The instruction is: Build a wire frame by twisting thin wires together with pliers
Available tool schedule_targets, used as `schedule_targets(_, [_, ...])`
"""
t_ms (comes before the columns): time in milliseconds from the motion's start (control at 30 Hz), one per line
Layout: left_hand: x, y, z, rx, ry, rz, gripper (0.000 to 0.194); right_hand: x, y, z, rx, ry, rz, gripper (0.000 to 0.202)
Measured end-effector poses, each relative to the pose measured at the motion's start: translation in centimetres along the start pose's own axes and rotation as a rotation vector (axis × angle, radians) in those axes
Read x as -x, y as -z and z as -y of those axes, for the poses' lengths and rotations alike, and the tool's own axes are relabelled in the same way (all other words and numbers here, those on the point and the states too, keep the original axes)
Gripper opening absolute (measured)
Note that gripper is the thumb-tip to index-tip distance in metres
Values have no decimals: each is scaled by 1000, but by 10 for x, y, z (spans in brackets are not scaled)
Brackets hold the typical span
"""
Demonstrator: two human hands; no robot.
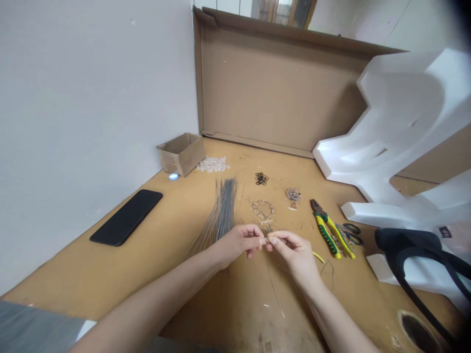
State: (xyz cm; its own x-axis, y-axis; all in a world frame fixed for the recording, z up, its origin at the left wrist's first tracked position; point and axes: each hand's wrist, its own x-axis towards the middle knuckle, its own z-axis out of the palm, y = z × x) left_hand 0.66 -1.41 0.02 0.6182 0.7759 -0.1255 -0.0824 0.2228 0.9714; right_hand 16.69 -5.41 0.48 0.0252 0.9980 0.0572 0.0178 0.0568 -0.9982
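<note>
My left hand (243, 240) and my right hand (290, 249) meet over the middle of the table, fingertips pinched together. Between them is a thin wire (271, 280), whose loose length hangs down toward the front. A ring of wire with small clear pieces (263, 209) lies just beyond my fingertips; whether it joins the held wire I cannot tell. Left of my hands, a bundle of grey wires (226, 208) lies on the table, partly behind my left hand. Yellow-green pliers (331, 233) rest to the right of my right hand.
Small scissors (351, 234) lie beside the pliers. Farther back are black rings (261, 178), a silvery wire coil (293, 194), clear beads (213, 163) and a small cardboard box (183, 156). A black phone (127, 217) lies left. White foam (408, 122) and a cardboard panel (279, 93) bound the table.
</note>
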Motion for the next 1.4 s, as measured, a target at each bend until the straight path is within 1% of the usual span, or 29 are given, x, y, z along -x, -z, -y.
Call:
schedule_targets(100, [-2,-2,2,65,-8,-56,19,-3,3,-2,30,17,-12,16])
schedule_targets(233, [-4,-4,3,313,-3,-85,22,-5,5,-1,167,137,-139,14])
schedule_targets(267, [-4,-4,2,371,1,-79,22,-5,5,-1,183,145,-138,14])
schedule_targets(300, [-4,-5,2,419,5,-73,23,-5,5,-1,183,136,-106,15])
schedule_targets(367, [-4,-5,1,485,8,-61,25,-4,2,-2,146,93,7,19])
schedule_targets(433, [-4,-6,1,500,4,-67,25,-3,0,-3,108,72,90,23])
schedule_targets(500, [-4,-6,2,454,-18,-92,25,-2,-2,-5,111,77,112,25])
schedule_targets(567, [-4,-6,3,359,-39,-125,24,-2,-3,-7,127,71,116,28])
schedule_targets(633, [-2,-7,2,245,-43,-147,24,-2,-2,-7,132,57,110,29])
schedule_targets(700, [0,-7,0,121,-38,-145,24,-3,0,-6,124,40,94,26])
schedule_targets(767, [2,-5,-5,-18,-55,-148,25,-5,4,-5,105,17,83,24])
schedule_targets(800, [3,-4,-7,-83,-76,-169,25,-6,6,-5,85,-1,85,23])
schedule_targets(867, [2,1,-11,-165,-131,-304,28,-8,10,-4,6,-48,102,23])
schedule_targets(900, [1,4,-12,-168,-176,-403,27,-8,11,-4,-49,-76,111,22])
schedule_targets(933, [0,7,-13,-171,-212,-467,25,-8,13,-4,-105,-105,117,21])
schedule_targets(967, [-1,10,-13,-159,-245,-506,25,-8,13,-4,-157,-135,122,20])
schedule_targets(1000, [-3,12,-13,-121,-233,-490,27,-8,13,-4,-198,-160,126,19])
schedule_targets(1033, [-4,13,-13,-61,-168,-407,31,-8,13,-4,-225,-178,127,19])
schedule_targets(1133, [-6,14,-10,166,89,-14,52,-8,12,-4,-223,-178,124,20])
schedule_targets(1167, [-5,14,-10,231,151,99,57,-8,12,-4,-207,-165,120,20])
schedule_targets(1200, [-5,13,-9,280,191,180,59,-8,12,-5,-193,-153,119,20])
schedule_targets(1267, [-4,12,-8,326,222,261,59,-8,13,-5,-180,-142,132,19])
schedule_targets(1333, [-3,12,-7,319,226,285,56,-9,13,-6,-184,-141,155,18])
schedule_targets(1400, [-3,13,-5,301,213,277,52,-8,14,-7,-178,-143,182,16])
